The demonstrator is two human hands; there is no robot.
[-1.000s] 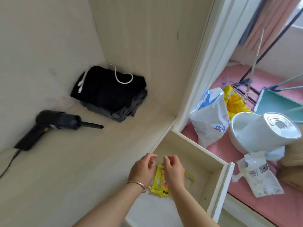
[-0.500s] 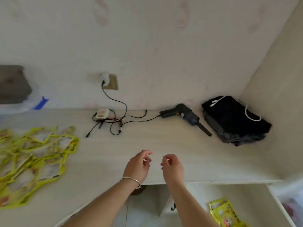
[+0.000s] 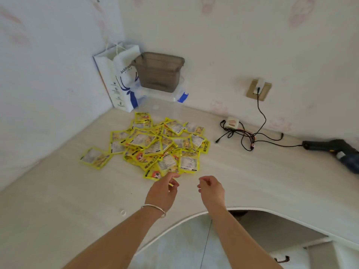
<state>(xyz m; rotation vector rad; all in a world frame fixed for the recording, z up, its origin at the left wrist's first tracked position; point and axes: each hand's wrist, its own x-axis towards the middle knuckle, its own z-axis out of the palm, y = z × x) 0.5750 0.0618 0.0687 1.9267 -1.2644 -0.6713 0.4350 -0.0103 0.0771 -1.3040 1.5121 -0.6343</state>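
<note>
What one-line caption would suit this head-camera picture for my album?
A person's left hand and right hand hover empty at the edge of a heap of yellow packets on a desk.

We log the packet pile mid-counter, one stray packet at its 8 o'clock. At 11 o'clock, a paper bag stands in the wall corner, a bin just right of it. Cable tangle at 3 o'clock, wall socket above it, handheld tool farther right. Left hand at the pile's 6 o'clock edge; right hand beside it, apart.
</note>
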